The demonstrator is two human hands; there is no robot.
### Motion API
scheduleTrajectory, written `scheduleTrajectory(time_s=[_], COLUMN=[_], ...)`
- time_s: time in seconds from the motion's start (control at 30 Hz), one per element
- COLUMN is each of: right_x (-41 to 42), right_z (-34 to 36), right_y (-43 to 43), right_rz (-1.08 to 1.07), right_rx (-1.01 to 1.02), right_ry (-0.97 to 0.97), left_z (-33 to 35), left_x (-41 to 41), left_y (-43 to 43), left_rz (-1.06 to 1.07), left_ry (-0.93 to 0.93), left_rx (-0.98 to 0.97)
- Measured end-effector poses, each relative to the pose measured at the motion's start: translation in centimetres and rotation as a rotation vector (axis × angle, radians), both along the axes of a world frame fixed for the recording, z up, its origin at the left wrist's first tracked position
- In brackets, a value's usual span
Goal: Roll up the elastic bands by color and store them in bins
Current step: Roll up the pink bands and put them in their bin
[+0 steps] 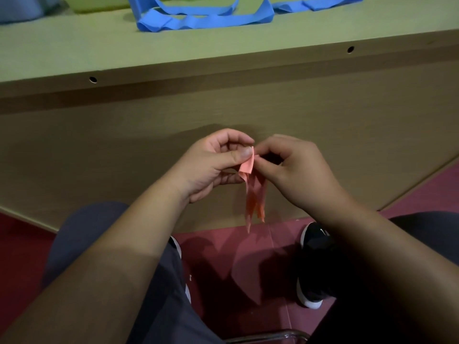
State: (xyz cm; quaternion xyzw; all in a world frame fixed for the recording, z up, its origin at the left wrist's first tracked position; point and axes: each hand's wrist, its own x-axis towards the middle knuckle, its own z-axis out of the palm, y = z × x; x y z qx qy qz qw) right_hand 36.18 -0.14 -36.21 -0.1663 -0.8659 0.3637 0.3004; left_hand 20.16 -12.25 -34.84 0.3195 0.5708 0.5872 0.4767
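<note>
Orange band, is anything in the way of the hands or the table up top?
Nothing blocks the hands: left hand and right hand both pinch the orange band at its top. It hangs below the table edge, and loose blue bands lie on the table above.

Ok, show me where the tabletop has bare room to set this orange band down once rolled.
Free: the strip of tabletop between the blue bands and the table's front edge, widest toward the left. Crowded: the far side, where the blue bands sprawl beside a yellow-green container.
</note>
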Motion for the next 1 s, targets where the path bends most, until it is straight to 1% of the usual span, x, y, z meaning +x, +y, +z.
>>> scheduleTrajectory(time_s=[0.07,0.17,0.2,0.47,0.73,1.0], right_x=[0.0,0.1,0.1,0.0,0.2,0.5], right_z=[-0.1,0.0,0.0,-0.1,0.0,0.3], right_y=[0.0,0.0,0.0,-0.2,0.0,0.1], right_rz=[0.028,0.069,0.078,0.151,0.158,0.145], right_rx=[-0.131,-0.416,-0.465,-0.671,-0.706,-0.652], right_ry=[0.017,0.041,0.055,0.150,0.158,0.175], left_z=[-0.1,-0.4,-0.5,0.1,0.1,-0.2], left_x=[0.0,0.0,0.0,1.0,1.1,1.0], left_y=[0.1,0.3,0.3,0.5,0.8,1.3], left_rz=[-0.002,0.016,0.019,0.014,0.013,0.010], left_ry=[0.007,0.012,0.008,-0.121,-0.152,-0.190], left_rx=[0.020,0.076,0.097,0.236,0.253,0.243])
